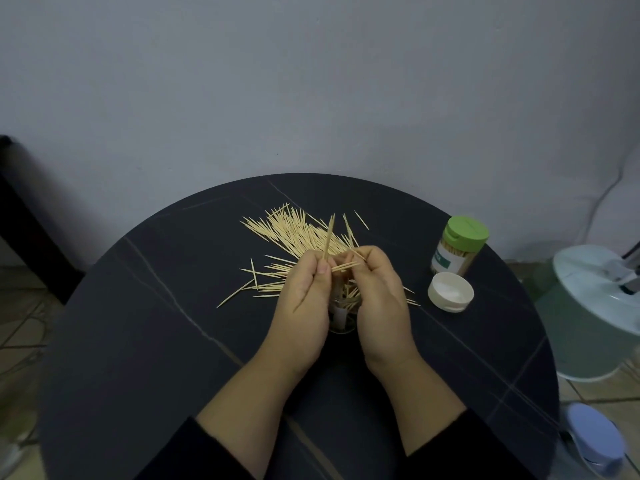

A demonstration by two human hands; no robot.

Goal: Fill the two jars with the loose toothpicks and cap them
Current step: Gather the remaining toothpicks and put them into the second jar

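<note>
A pile of loose toothpicks [294, 233] lies spread on the dark round table [173, 341]. My left hand [304, 299] pinches a few toothpicks that stand upright. My right hand [377, 296] pinches a small bundle that points left. Both hands hover over an open clear jar [343, 318], mostly hidden between them, with toothpicks inside. At the right stands a second jar [459, 249], full of toothpicks and closed with a green cap. A white cap [450, 292] lies upside down in front of it.
A pale green round container [595, 313] stands on the floor beyond the table's right edge, with a bluish object [595, 441] below it. A dark piece of furniture [24, 220] is at the left. The wall runs close behind the table.
</note>
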